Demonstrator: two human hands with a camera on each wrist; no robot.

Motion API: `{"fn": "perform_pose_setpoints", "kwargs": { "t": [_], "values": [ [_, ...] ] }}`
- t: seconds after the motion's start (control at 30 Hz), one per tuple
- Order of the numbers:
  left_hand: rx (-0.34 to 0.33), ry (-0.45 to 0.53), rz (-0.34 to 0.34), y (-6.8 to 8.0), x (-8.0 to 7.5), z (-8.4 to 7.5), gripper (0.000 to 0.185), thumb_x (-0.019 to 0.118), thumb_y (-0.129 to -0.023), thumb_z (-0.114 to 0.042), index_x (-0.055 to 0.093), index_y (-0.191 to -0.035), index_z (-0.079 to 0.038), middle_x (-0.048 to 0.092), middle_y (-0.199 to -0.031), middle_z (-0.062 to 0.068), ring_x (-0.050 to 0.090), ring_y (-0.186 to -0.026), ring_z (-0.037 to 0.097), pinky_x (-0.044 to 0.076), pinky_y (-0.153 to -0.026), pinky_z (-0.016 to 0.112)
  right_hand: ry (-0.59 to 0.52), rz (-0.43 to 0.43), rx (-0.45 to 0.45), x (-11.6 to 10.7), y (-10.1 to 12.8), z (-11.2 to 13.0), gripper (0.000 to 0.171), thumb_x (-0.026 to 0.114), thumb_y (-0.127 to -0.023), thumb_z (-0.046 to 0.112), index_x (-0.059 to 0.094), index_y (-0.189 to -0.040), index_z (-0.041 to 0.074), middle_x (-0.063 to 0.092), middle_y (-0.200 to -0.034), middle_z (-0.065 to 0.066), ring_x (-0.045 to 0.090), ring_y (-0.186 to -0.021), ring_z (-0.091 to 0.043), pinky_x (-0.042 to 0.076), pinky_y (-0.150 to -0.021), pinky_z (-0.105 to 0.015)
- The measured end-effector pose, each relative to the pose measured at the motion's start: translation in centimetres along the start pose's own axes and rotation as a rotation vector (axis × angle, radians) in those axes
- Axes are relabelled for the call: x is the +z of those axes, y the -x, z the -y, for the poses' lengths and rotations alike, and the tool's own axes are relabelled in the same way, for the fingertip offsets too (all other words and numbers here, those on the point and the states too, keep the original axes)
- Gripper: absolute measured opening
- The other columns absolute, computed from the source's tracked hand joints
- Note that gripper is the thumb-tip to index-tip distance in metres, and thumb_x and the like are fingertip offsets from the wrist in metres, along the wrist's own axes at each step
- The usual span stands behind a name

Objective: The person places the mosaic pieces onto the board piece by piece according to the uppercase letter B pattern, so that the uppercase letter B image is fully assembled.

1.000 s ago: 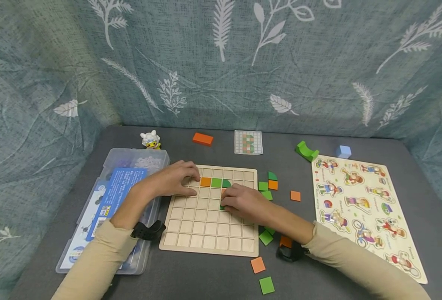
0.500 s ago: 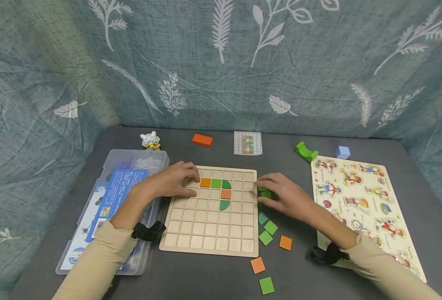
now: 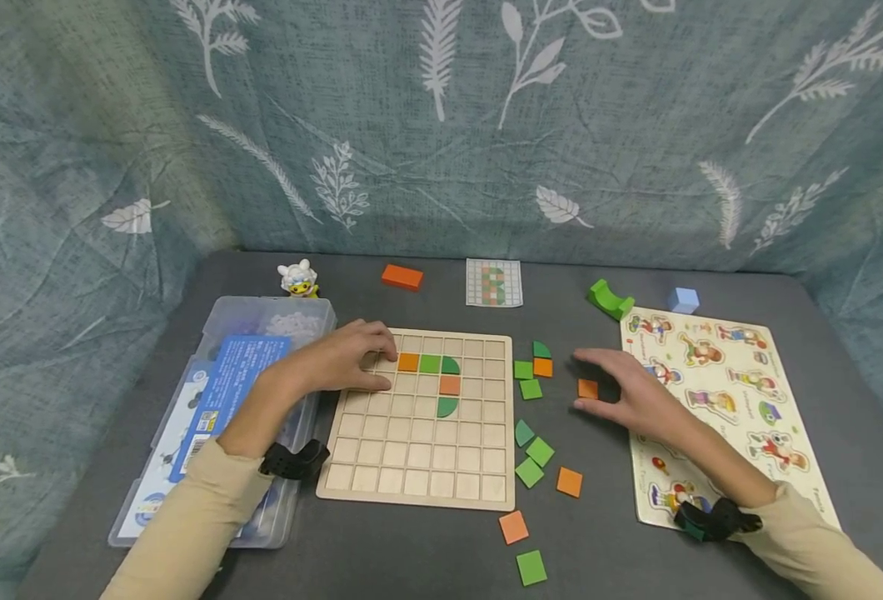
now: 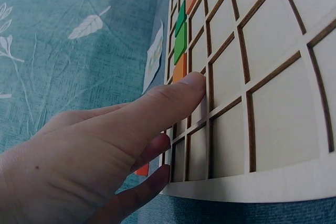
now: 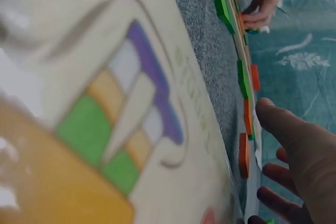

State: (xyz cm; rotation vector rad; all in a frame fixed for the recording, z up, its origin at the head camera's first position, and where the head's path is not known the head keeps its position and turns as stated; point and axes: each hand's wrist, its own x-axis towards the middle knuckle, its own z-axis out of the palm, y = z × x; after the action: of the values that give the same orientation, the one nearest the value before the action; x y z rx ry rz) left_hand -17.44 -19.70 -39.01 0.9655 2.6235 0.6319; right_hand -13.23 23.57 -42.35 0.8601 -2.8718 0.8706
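Note:
My left hand rests on the upper left corner of a wooden grid board, thumb and fingers apart, holding nothing. On the board lie an orange tile, a light green tile, a salmon tile and two dark green quarter-round tiles. To the right of the board, my right hand hovers with thumb and fingers spread on either side of a loose orange square tile. In the right wrist view the fingers of the right hand look loose and grip nothing.
Several loose green and orange tiles lie along the board's right edge. A pattern card lies behind the board. A plastic case stands at left, a picture puzzle board at right. Small blocks and a figurine line the back.
My right hand has let go at the dark green quarter-round tile on the board and moved right, past the board's edge, to the loose orange tile. The left hand stays in place.

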Motion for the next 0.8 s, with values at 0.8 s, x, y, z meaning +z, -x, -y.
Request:
{"fn": "perform_pose_setpoints", "kwargs": {
  "t": [0.8],
  "values": [
    [-0.007, 0.010, 0.005, 0.0, -0.1, -0.1, 0.031, 0.077, -0.083, -0.025, 0.068, -0.108, -0.010, 0.060, -0.118, 0.005, 0.051, -0.109, 0.025, 0.046, -0.095, 0.044, 0.089, -0.118, -0.195, 0.2, 1.0, -1.3, 0.027, 0.078, -0.075, 0.001, 0.075, -0.098, 0.014, 0.068, -0.113, -0.006, 0.060, -0.106, -0.024, 0.046, -0.088, -0.038]
  ]
}}
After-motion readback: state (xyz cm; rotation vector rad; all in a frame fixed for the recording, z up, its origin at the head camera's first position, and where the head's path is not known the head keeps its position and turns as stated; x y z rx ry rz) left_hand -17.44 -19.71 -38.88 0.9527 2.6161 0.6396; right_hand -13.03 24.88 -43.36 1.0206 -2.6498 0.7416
